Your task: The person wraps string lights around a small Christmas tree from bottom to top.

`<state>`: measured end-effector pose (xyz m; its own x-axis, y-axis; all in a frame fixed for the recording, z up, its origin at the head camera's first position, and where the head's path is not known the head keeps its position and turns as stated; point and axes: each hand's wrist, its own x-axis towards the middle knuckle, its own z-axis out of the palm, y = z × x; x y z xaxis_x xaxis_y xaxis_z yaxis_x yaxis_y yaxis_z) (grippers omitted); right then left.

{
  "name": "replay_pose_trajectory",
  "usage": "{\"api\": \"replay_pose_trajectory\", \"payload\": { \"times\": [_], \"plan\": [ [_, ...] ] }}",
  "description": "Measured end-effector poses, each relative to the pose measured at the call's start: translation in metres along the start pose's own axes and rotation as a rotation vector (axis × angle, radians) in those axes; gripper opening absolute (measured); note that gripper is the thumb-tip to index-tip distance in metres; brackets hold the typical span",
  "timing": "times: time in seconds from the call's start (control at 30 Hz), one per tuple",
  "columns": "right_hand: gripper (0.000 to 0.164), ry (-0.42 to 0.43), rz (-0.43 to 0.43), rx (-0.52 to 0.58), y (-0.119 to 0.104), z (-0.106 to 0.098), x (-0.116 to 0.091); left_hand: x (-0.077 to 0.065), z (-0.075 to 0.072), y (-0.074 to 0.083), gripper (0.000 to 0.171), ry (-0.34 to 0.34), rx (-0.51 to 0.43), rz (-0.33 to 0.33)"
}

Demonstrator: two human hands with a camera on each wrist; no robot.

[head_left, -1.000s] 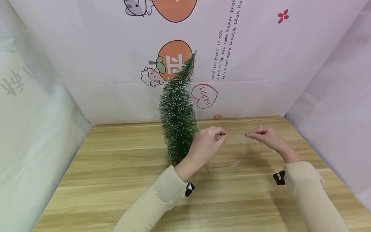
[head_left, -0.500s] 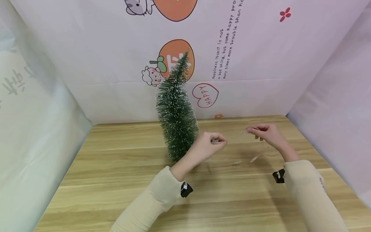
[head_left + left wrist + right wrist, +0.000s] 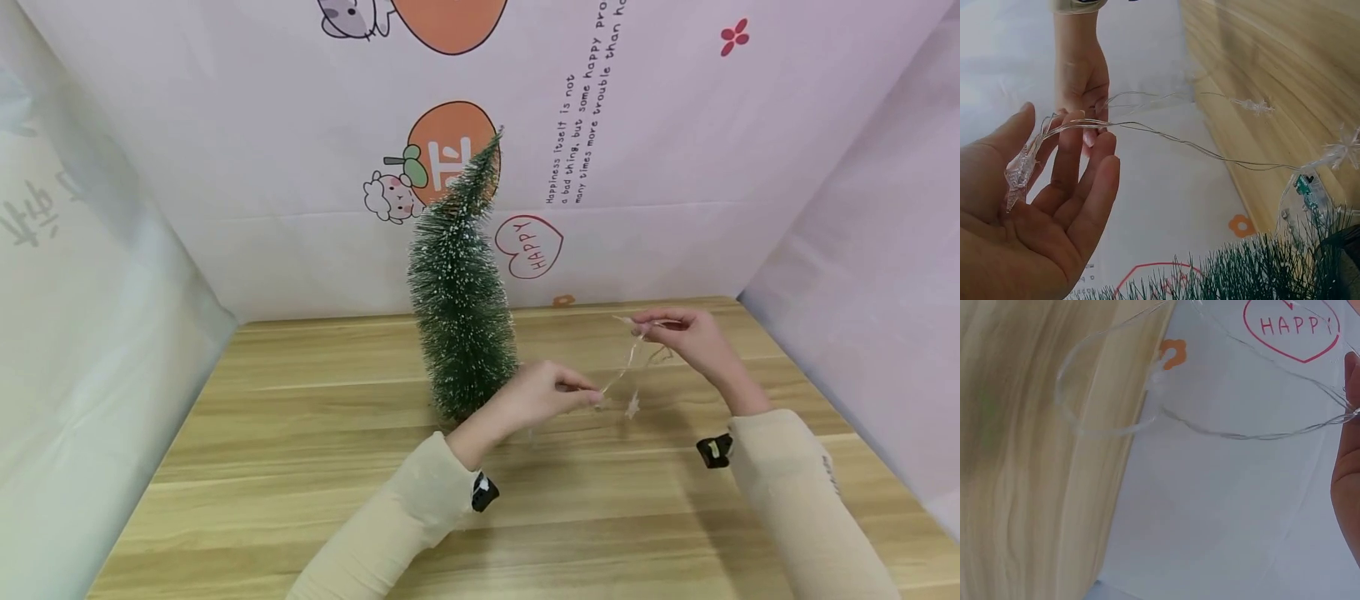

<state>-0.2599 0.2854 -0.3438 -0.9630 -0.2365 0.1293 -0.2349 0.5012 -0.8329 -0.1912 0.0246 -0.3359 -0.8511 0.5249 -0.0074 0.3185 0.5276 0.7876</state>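
pinching the string of clear stars [image 3: 1175,138] with both hands, you have its thin wire spanning between them above the counter [image 3: 225,500]. your left hand [image 3: 536,390] has the lower grip, thumb and fingers on the wire, just right of the green tree [image 3: 461,308]; in the left wrist view one star [image 3: 1019,178] lies by the palm and the wire runs across your fingers. your right hand [image 3: 693,342] has its grip higher and farther right. a second star [image 3: 632,406] hangs below that right grip, apart from the tree.
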Motion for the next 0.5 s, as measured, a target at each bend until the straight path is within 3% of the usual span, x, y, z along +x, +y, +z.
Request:
{"api": "replay_pose_trajectory", "payload": {
  "times": [0.2,0.5],
  "plan": [
    [0.041,-0.022,-0.057,-0.044,-0.007,0.005,0.000,-0.004,-0.006,0.004,0.025,0.012,0.055,-0.025],
    [0.017,-0.014,-0.196,0.007,0.000,0.012,0.004,-0.009,-0.020,0.005,0.024,0.065,-0.037,0.016]
  ]
}}
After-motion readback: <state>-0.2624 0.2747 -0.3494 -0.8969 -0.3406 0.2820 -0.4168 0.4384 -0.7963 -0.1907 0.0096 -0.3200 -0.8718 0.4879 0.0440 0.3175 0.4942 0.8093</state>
